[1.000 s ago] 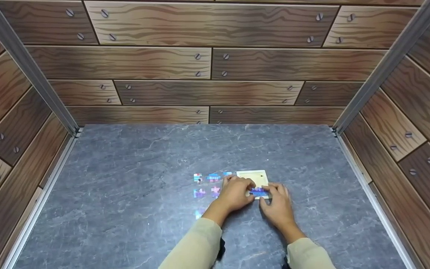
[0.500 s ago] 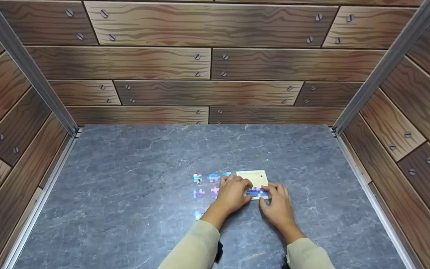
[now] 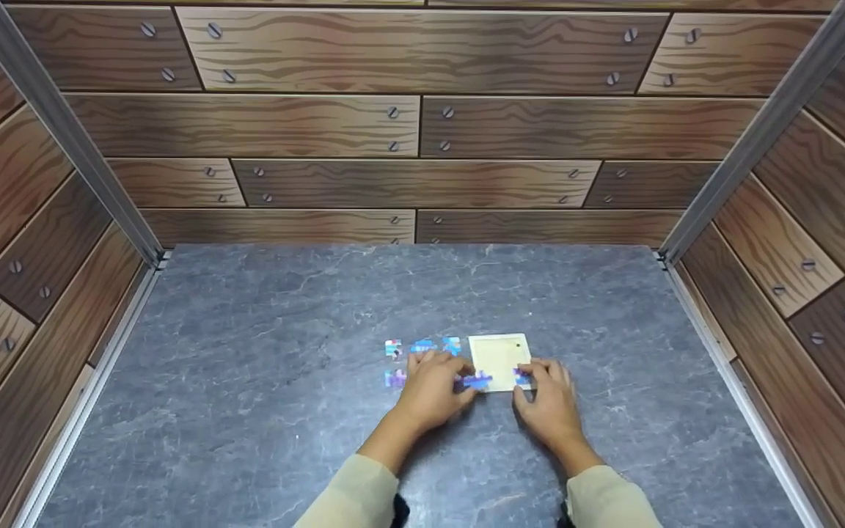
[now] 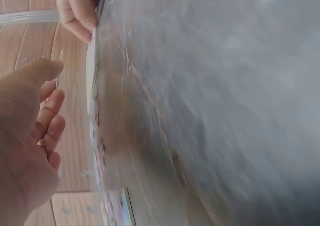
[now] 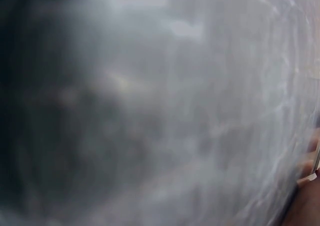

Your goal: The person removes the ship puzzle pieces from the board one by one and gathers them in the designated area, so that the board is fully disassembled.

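Observation:
My left hand (image 3: 431, 392) pinches a blue and purple jigsaw piece (image 3: 477, 380) between thumb and fingers, over the left front edge of a cream puzzle tray (image 3: 496, 356). Seen thin and edge-on in the left wrist view, the piece (image 4: 59, 75) sits at the fingertips, raised off the table. My right hand (image 3: 551, 403) grips the tray's front right corner with curled fingers. Beside its fingertips, another blue and purple jigsaw piece (image 3: 520, 376) lies in that corner. The right wrist view is mostly blurred tabletop, with a bit of hand at the right edge.
Loose jigsaw pieces lie left of the tray: a multicoloured one (image 3: 392, 347), a blue one (image 3: 423, 345), another blue one (image 3: 452, 345) and a purple one (image 3: 394, 378). My left hand covers part of this area. Wood-patterned walls (image 3: 415, 125) enclose the grey marbled table (image 3: 261, 367).
My left hand has moved left from the tray's front, drawing a blue-purple piece away from the one in the right corner. More tray floor shows. The right hand stays put.

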Demonstrator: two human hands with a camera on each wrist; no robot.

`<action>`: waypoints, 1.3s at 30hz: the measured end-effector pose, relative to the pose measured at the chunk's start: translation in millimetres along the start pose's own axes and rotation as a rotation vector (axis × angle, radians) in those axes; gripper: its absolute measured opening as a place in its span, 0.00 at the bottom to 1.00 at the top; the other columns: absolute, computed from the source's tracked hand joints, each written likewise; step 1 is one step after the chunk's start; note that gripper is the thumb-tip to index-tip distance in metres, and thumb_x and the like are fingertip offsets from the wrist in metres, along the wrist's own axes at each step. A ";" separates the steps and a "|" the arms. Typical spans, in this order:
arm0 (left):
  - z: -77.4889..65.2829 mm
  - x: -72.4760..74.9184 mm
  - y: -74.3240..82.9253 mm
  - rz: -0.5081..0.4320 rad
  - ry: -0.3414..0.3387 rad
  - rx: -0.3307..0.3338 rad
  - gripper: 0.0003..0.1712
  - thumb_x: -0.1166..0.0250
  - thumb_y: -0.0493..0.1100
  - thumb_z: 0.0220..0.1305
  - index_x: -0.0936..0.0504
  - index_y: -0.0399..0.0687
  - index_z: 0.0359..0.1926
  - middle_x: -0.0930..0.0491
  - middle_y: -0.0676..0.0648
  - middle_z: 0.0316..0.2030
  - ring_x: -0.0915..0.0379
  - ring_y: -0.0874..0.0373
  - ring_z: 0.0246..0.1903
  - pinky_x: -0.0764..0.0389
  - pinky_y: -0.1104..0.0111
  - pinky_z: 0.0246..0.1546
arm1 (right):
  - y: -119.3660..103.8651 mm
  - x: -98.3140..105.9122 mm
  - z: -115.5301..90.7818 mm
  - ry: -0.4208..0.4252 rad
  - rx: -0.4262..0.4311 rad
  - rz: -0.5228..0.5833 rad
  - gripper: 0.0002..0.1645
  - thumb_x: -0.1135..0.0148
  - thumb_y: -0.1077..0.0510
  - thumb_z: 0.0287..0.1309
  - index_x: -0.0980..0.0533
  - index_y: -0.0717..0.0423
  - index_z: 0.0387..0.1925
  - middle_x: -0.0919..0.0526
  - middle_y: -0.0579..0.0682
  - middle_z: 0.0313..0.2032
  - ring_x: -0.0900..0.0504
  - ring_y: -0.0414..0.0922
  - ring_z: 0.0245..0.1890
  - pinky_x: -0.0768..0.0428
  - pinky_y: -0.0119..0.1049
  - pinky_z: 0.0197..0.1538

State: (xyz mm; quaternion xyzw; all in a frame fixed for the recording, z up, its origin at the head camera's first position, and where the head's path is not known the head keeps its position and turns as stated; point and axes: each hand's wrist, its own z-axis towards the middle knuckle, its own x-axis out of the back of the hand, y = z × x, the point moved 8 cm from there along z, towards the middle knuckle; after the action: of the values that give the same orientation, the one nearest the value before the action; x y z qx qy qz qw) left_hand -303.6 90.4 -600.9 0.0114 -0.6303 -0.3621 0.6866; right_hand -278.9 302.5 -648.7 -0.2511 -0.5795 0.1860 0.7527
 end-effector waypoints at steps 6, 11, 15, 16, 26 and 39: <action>-24.2 10.7 -14.5 -0.059 -0.019 0.045 0.16 0.23 0.53 0.64 0.11 0.59 0.51 0.10 0.57 0.49 0.20 0.57 0.54 0.34 0.52 0.62 | -0.2 0.9 0.1 0.002 0.004 0.008 0.21 0.28 0.60 0.63 0.16 0.58 0.57 0.20 0.60 0.61 0.26 0.61 0.67 0.33 0.62 0.73; -44.6 21.2 -25.9 -0.069 -0.010 0.075 0.15 0.22 0.50 0.62 0.11 0.58 0.49 0.11 0.56 0.47 0.19 0.54 0.52 0.34 0.53 0.58 | -0.2 -0.3 0.1 0.008 0.019 0.017 0.21 0.29 0.60 0.63 0.16 0.58 0.57 0.20 0.59 0.61 0.26 0.61 0.66 0.34 0.61 0.74; -59.5 21.5 -33.9 -0.075 -0.006 0.092 0.14 0.20 0.48 0.61 0.10 0.57 0.47 0.11 0.55 0.45 0.20 0.53 0.51 0.34 0.52 0.57 | 0.9 0.9 -1.4 0.017 0.020 0.016 0.21 0.29 0.61 0.62 0.16 0.58 0.57 0.20 0.60 0.61 0.26 0.61 0.66 0.33 0.62 0.73; -62.3 20.4 -36.1 -0.073 -0.006 0.096 0.14 0.20 0.48 0.60 0.10 0.58 0.46 0.11 0.56 0.45 0.20 0.54 0.50 0.34 0.52 0.57 | 1.1 1.4 -1.6 0.018 0.020 0.013 0.21 0.29 0.61 0.62 0.16 0.58 0.57 0.20 0.60 0.60 0.26 0.61 0.65 0.33 0.62 0.72; -70.0 17.4 -45.7 -0.013 0.005 0.099 0.13 0.19 0.48 0.57 0.08 0.57 0.43 0.11 0.54 0.44 0.22 0.51 0.50 0.37 0.55 0.50 | 0.4 -1.8 -0.5 -0.004 0.011 0.008 0.21 0.29 0.60 0.63 0.17 0.57 0.57 0.21 0.61 0.61 0.26 0.61 0.67 0.34 0.62 0.73; -69.1 18.2 -47.6 -0.018 -0.044 0.113 0.15 0.20 0.51 0.59 0.09 0.59 0.47 0.12 0.56 0.47 0.26 0.55 0.50 0.37 0.56 0.52 | -1.4 1.5 -1.4 -0.016 0.003 0.025 0.22 0.29 0.60 0.63 0.17 0.57 0.59 0.20 0.59 0.62 0.26 0.60 0.67 0.33 0.64 0.72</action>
State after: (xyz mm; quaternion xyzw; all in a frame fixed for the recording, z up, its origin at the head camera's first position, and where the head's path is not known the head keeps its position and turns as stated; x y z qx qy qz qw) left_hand -267.3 15.5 -622.0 0.0477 -0.6647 -0.3323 0.6675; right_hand -277.2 302.0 -646.9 -0.2557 -0.5819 0.1980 0.7462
